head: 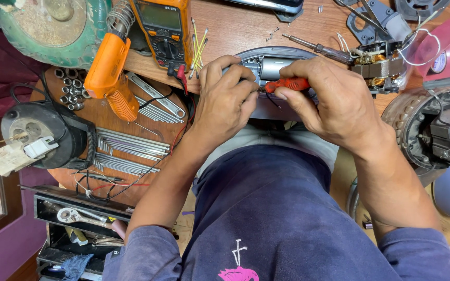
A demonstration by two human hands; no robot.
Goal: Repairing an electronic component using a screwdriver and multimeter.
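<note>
Blue sleeves framed both hands: right hand (334, 104) clamped on red screwdriver (287, 84), left hand (225, 101) gripping grey motor housing (274, 67); tip could slip into wiring.

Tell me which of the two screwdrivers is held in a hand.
The red-handled screwdriver, gripped by the right hand. The other screwdriver, with a clear dark handle, lies untouched on the table.
</note>
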